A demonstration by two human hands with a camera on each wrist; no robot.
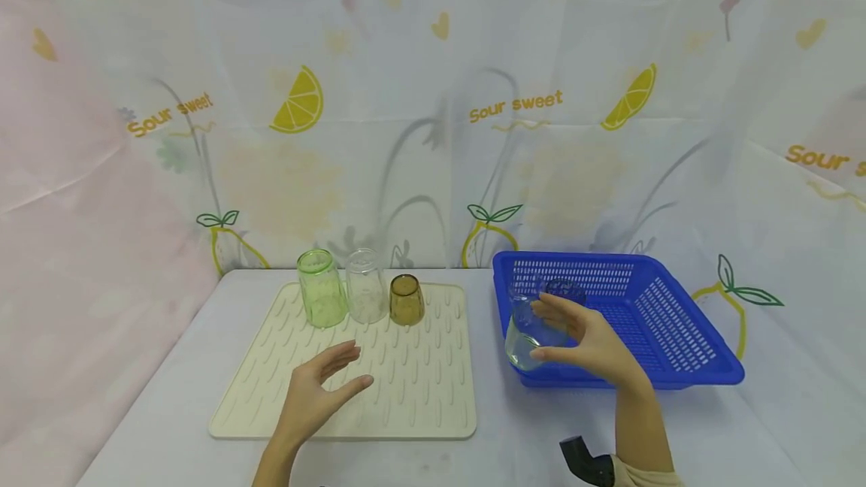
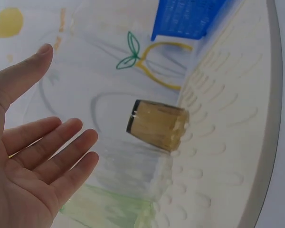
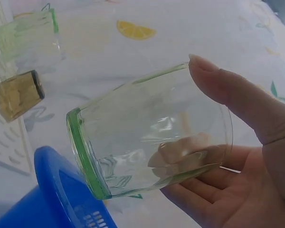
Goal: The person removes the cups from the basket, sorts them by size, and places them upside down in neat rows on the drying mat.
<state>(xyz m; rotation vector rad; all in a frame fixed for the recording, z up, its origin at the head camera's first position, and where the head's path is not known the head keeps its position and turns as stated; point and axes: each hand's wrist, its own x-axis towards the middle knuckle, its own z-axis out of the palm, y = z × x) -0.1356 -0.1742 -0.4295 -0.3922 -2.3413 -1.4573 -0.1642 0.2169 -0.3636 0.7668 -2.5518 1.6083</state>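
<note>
My right hand (image 1: 598,340) grips a clear drinking glass (image 1: 522,344) between thumb and fingers, near the left side of a blue plastic basket (image 1: 697,376). In the right wrist view that glass (image 3: 128,137) is tilted and has a thick greenish base. My left hand (image 1: 311,397) hovers above a cream drying mat (image 1: 433,412), fingers spread from the thumb, holding nothing. Towards the mat's back stand a green glass (image 1: 323,295), a clear glass (image 1: 365,295) and a small amber glass (image 1: 407,305) in a row. The amber glass (image 2: 156,124) also shows in the left wrist view.
Another glass (image 1: 565,291), looking dark against the blue, lies inside the basket behind my right hand. White cloth (image 1: 487,419) covers the table between mat and basket. A lemon-print curtain (image 1: 406,171) hangs directly behind.
</note>
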